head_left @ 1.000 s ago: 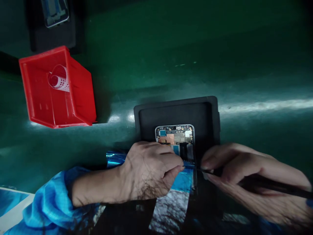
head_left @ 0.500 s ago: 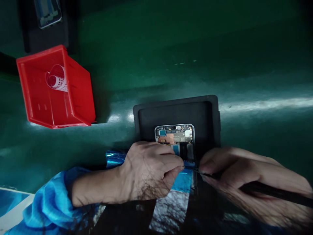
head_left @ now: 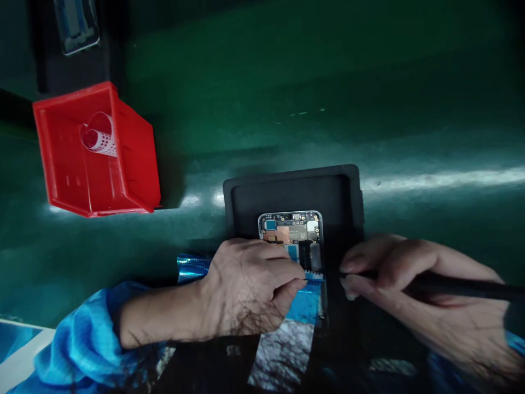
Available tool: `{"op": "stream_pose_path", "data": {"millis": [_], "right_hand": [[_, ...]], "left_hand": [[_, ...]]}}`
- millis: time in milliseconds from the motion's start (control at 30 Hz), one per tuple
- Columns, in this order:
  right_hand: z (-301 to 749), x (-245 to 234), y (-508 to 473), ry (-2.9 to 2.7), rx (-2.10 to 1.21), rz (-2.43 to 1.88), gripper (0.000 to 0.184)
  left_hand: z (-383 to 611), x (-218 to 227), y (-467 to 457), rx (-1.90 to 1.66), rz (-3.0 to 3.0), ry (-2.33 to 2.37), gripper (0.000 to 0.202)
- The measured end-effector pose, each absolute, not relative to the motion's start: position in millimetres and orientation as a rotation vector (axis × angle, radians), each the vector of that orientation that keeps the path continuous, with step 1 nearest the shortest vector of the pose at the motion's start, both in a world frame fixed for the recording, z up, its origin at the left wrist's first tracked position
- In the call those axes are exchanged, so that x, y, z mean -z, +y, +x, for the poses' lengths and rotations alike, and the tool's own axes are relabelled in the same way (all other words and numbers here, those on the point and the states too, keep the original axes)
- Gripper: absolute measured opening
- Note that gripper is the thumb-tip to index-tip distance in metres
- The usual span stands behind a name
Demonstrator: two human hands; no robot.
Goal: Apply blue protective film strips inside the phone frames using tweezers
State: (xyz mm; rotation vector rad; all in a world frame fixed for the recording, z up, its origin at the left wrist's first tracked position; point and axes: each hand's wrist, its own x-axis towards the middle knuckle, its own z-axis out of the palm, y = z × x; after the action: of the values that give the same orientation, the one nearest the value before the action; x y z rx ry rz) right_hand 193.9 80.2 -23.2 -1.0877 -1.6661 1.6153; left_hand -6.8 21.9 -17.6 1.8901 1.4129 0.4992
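Note:
An opened smartphone (head_left: 290,234) lies face up in a black rubber mat (head_left: 287,191), its circuit board and copper patch showing at the top. My left hand (head_left: 250,287) rests over the phone's lower half, its fingertips on a blue film strip (head_left: 303,305) at the phone's lower part. The hand hides part of the phone. My right hand (head_left: 435,295) grips a slim black pointed tool (head_left: 459,285), whose tip is hidden by the fingers. Those fingers sit just right of the blue strip, apart from it.
A red plastic bin (head_left: 57,148) at the left holds a curled perforated sheet (head_left: 98,137). Another phone (head_left: 76,27) lies on a dark mat at the top left. Blue foil (head_left: 192,268) sticks out beneath my left wrist. A blue sleeve (head_left: 77,339) covers my left forearm.
My right hand has drawn back from the blue strip, and the black tool now lies more level. My left hand has stayed on the strip. The whole view has shifted slightly.

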Motion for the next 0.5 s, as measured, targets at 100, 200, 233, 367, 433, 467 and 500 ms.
{"op": "stream_pose_path", "data": {"millis": [100, 200, 233, 367, 433, 467, 500], "right_hand": [[195.3, 26.6, 76.8, -1.484, -1.663, -1.246, 0.019], [193.2, 27.9, 76.6, -1.391, -1.645, -1.318, 0.019], [191.6, 27.6, 77.2, -1.403, -1.611, -1.333, 0.019], [183.1, 24.1, 81.1, -1.530, -1.408, -1.326, 0.020], [179.8, 21.7, 82.6, -1.571, -1.349, -1.324, 0.020], [178.5, 20.5, 83.1, -1.587, -1.321, -1.338, 0.020], [177.4, 19.5, 83.3, -1.598, -1.296, -1.357, 0.020]], "left_hand": [[-6.7, 18.4, 20.6, -0.489, 1.885, 1.418, 0.016], [-6.9, 19.4, 20.1, -0.502, 1.892, 1.423, 0.012], [-7.1, 19.5, 20.2, -0.508, 1.892, 1.427, 0.012], [-7.2, 19.6, 21.1, -0.496, 1.899, 1.420, 0.014], [-7.0, 19.5, 21.2, -0.496, 1.905, 1.418, 0.014], [-6.8, 19.4, 21.1, -0.491, 1.908, 1.419, 0.014], [-6.7, 19.4, 20.8, -0.485, 1.907, 1.423, 0.014]]}}
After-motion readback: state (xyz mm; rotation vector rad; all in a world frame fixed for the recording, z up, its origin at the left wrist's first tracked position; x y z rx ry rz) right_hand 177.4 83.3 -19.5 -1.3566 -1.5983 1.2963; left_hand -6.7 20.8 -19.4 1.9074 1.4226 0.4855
